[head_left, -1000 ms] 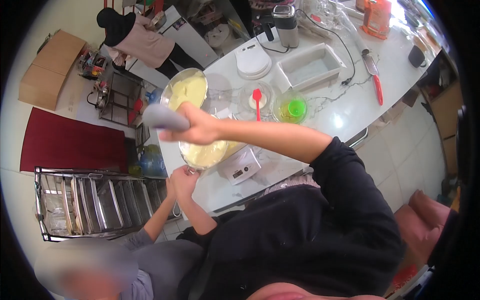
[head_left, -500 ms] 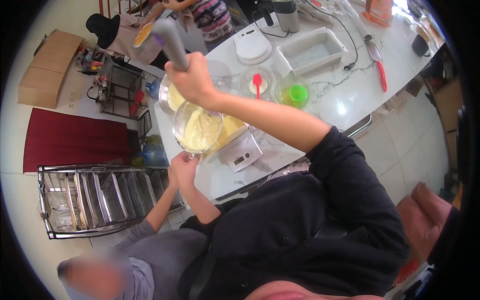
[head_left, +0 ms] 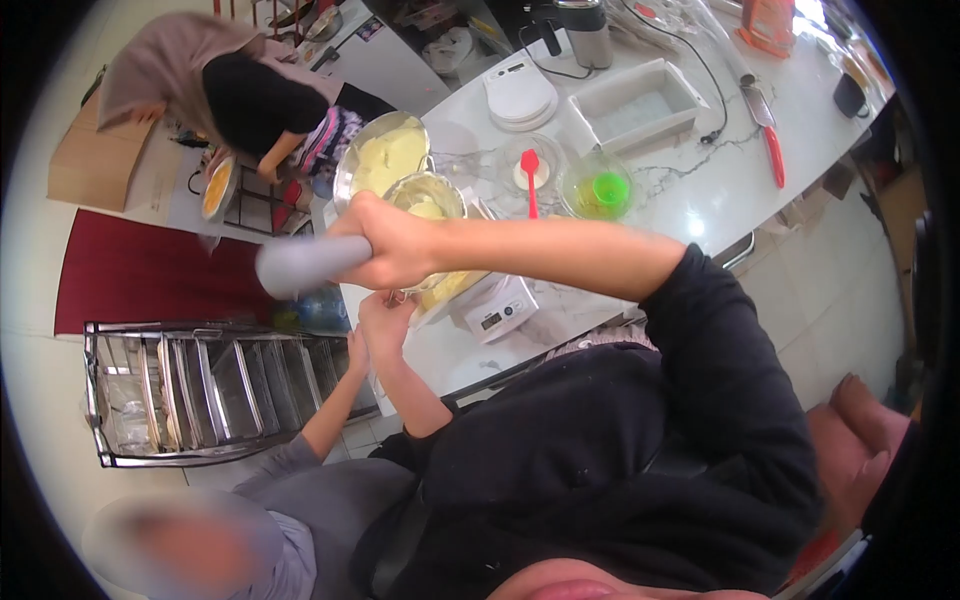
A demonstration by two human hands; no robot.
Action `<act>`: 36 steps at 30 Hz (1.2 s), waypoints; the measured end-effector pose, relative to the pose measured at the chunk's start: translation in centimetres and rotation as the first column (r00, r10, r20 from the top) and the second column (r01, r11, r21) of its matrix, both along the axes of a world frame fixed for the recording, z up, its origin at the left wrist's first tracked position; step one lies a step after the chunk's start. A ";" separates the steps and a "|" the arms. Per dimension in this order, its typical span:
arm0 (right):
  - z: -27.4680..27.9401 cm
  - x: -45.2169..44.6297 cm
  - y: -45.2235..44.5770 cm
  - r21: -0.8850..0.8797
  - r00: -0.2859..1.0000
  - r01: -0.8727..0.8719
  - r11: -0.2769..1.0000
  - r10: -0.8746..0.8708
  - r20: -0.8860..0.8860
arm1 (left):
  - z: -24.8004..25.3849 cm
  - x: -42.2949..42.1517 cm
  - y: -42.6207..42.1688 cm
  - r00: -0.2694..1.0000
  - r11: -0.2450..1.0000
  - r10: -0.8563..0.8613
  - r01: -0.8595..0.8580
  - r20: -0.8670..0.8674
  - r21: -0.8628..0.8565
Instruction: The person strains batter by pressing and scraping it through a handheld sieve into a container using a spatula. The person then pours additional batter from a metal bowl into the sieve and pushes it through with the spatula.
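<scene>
My right hand (head_left: 395,240) is closed around a tool with a thick grey handle (head_left: 310,265); its working end is hidden behind my hand. Beneath that hand is a metal bowl (head_left: 462,200) with pale yellow batter inside. My left hand (head_left: 387,322) is closed on the bowl's wire handle (head_left: 398,297). Partly under the bowl, a rectangular pan (head_left: 470,293) holding yellow batter rests on a white digital scale (head_left: 500,310). Behind the small bowl stands a larger metal bowl (head_left: 345,165) of batter. A grey-sleeved person's hand (head_left: 357,350) is close beside my left wrist.
A second scale (head_left: 520,95), a white loaf tin (head_left: 690,105), a red spatula (head_left: 531,185) in a glass bowl, a green cup (head_left: 610,188) and a red-handled knife-like tool (head_left: 772,150) are on the marble table. A tray rack (head_left: 230,395) stands left; another person (head_left: 250,95) carries a bowl (head_left: 218,190).
My right hand has come lower and the grey handle has swung from upward to pointing left. The small bowl has shifted up and right. The other person has moved left with the bowl.
</scene>
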State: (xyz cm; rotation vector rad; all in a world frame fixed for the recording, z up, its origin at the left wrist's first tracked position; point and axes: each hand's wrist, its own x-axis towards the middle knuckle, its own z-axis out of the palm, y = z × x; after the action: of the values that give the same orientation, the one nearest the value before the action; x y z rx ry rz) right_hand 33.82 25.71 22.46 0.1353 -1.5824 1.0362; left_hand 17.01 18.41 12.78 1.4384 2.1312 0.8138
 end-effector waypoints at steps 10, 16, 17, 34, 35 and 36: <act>1.8 1.0 -2.1 -0.150 0.990 -0.134 0.980 0.139 0.024 | 0.4 0.5 -0.4 0.998 0.997 -0.065 0.065 0.021 -0.029; -0.2 0.9 1.0 -0.102 0.987 -0.032 0.994 0.047 0.154 | 0.3 0.1 -0.3 0.997 0.991 -0.060 0.065 0.047 -0.116; 0.5 1.1 1.0 -0.096 0.995 -0.022 0.995 0.032 0.098 | 0.8 0.3 -0.3 0.997 0.989 -0.066 0.069 0.031 -0.129; 3.0 0.3 -0.1 -0.218 0.979 -0.203 0.955 0.205 -0.013 | -0.1 -2.0 1.0 0.982 0.990 -0.124 0.133 0.142 -0.054; 2.0 -0.2 0.3 -0.186 0.981 -0.184 0.965 0.193 0.032 | 0.8 -0.9 0.8 0.960 0.988 -0.148 0.154 0.237 -0.003; 1.1 -0.5 0.9 -0.153 0.981 -0.162 0.975 0.176 0.077 | 0.8 -1.0 0.6 0.976 0.991 -0.112 0.124 0.185 -0.057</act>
State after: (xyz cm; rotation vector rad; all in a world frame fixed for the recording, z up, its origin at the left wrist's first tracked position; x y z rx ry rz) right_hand 33.29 26.58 23.54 0.1261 -1.5902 1.3040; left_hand 16.05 19.04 13.62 1.3854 1.9008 0.7878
